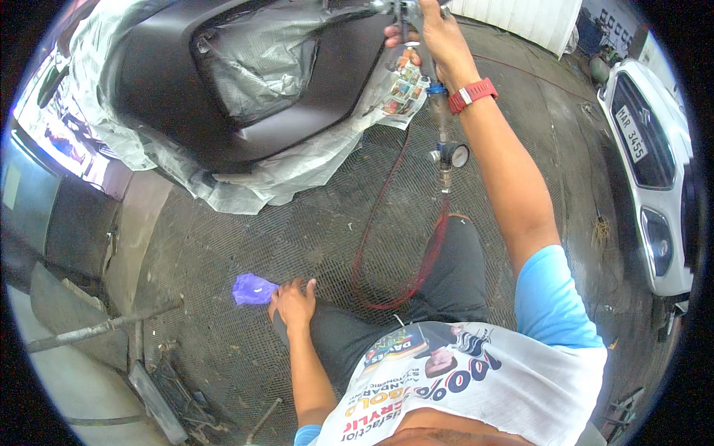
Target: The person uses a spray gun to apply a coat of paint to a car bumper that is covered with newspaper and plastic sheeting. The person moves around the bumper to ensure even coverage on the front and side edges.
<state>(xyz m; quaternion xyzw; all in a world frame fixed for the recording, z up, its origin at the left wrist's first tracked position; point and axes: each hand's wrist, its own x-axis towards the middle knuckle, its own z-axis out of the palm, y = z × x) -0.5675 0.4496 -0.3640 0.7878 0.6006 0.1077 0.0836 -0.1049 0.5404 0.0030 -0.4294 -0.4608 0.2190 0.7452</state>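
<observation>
My right hand (pixel 443 46), with a red watch on its wrist, grips a metal spray gun (pixel 410 16) at the top of the view. Below its handle hang a clear filter (pixel 440 113) and a round pressure gauge (pixel 459 154), joined to a thin red hose. Next to the gun is a dark car panel (pixel 160 63), its middle opening covered with grey-coated masking film (pixel 260 70). My left hand (pixel 296 303) rests at my left knee, closed on a crumpled purple cloth (pixel 253 289) that sticks out past the fingers.
Masking plastic and newspaper (pixel 405 93) skirt the panel's edge. The red hose (pixel 383 305) loops down by my right leg over the dark textured floor (pixel 223 245). A white car (pixel 645 149) stands at right. At lower left lie a metal pipe (pixel 97 331) and loose parts.
</observation>
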